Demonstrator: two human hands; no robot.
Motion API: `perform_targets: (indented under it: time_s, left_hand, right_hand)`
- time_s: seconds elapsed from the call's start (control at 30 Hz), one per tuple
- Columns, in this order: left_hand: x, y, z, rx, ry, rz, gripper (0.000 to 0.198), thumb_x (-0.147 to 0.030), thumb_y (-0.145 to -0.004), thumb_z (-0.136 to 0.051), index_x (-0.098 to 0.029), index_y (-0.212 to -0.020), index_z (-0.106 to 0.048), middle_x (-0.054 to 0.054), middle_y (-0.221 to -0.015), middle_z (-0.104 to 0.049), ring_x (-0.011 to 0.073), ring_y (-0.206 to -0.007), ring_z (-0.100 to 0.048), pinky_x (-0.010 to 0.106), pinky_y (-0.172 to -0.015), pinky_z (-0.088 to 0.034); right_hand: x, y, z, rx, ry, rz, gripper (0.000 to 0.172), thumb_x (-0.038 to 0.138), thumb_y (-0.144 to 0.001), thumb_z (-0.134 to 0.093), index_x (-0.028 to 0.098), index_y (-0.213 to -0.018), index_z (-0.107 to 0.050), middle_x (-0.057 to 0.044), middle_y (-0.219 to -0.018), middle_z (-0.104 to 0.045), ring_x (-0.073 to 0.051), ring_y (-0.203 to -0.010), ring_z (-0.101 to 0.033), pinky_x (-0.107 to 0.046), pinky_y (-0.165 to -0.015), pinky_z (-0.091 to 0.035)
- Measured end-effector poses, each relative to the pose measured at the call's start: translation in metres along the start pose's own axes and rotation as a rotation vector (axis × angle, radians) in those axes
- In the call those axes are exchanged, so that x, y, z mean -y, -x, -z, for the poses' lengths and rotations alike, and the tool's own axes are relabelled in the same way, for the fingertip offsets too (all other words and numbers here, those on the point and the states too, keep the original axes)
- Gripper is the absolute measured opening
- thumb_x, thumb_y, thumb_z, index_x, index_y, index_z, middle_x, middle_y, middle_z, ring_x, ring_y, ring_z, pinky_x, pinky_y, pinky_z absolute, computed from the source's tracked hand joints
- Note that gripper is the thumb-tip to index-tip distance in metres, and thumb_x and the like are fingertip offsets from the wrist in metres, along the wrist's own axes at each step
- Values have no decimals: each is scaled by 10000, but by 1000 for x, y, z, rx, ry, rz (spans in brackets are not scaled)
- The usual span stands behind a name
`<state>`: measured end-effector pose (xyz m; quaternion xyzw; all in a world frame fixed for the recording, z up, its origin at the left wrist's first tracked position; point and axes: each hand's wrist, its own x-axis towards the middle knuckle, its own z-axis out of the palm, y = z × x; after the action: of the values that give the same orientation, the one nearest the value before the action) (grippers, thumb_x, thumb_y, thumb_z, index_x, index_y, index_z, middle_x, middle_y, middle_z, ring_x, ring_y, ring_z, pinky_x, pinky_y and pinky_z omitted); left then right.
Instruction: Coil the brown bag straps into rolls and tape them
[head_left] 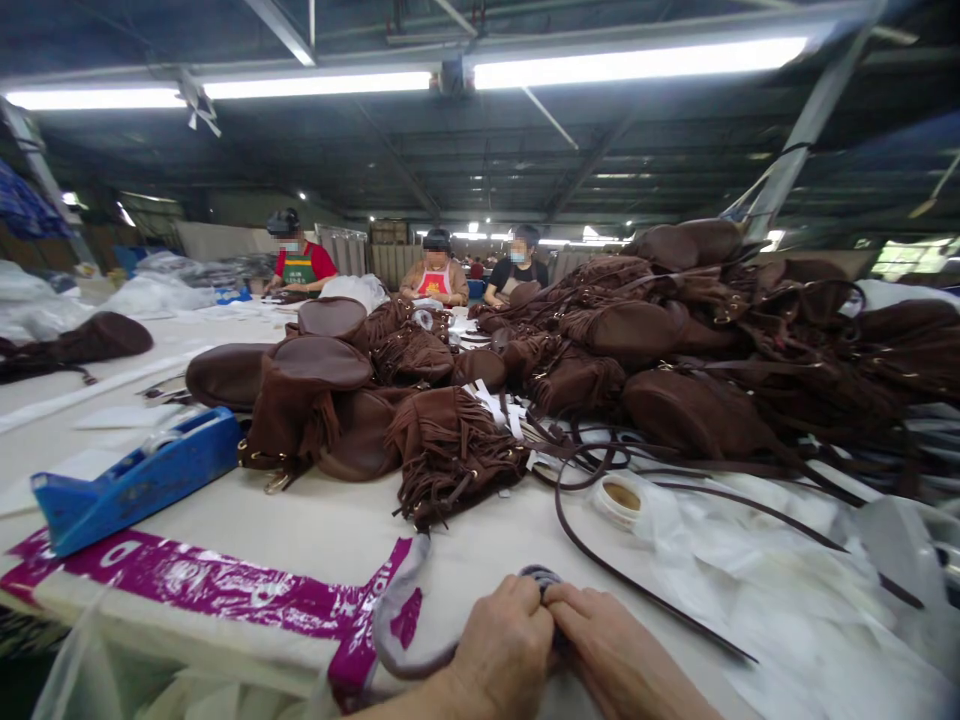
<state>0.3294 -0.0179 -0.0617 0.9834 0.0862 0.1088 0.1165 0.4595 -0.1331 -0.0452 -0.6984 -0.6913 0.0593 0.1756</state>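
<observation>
Side by side at the front edge of the table, my left hand (504, 640) and my right hand (611, 640) are both closed on a grey wrapped strap (541, 575). Its looped top pokes out between my fingers; the rest in my grip is hidden. From my left hand a length of the same pale grey strap curves left and up toward a dark brown fringed bag (454, 450), whose drawstring top with brass-coloured eyelets faces me. White tags (487, 402) lie against that bag.
Left is a blue tape dispenser (142, 480) beside purple printed tape (217, 585). Brown bags (675, 330) are heaped across the middle and right. A tape roll (619, 498), a loose dark strap (637, 600) and clear plastic (810, 610) lie right. Several people (436, 275) work beyond.
</observation>
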Motion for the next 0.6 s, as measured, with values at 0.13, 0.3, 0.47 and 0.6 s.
perform_targets:
  time_s: [0.13,0.3,0.47,0.6]
  left_hand:
    - [12,9,22,42,27,-101,344,-269,-841,-660,-204,-1158,-544,37,-1004,-629,200,-881,-585,275,-741,-480]
    - [36,7,53,128,-58,-311,253,-257,-902,-581,-251,-1151,-543,-4,-884,-622,159,-777,-593,217,-652,-437]
    - [28,9,47,121,-114,-347,234,-134,-906,-483,-173,-1135,-511,35,-975,-649,183,-821,-589,260,-690,-456]
    - [17,28,41,127,-126,-415,446,-171,-880,-521,-140,-1299,-370,39,-962,-659,190,-794,-579,277,-669,-457]
  right_hand:
    - [4,1,12,53,-131,59,141,176,-909,-486,198,-957,-618,-77,-1015,-658,-214,-897,-581,-322,-803,-457]
    - [4,0,29,80,-235,108,152,177,-937,-463,208,-961,-610,-59,-1028,-657,-197,-912,-574,-311,-814,-450]
    - [11,2,33,113,-224,67,138,204,-914,-484,207,-990,-600,-70,-1052,-644,-211,-936,-573,-333,-849,-448]
    - [10,0,29,109,-200,6,159,220,-937,-431,203,-948,-589,-67,-1027,-631,-209,-919,-562,-345,-846,-448]
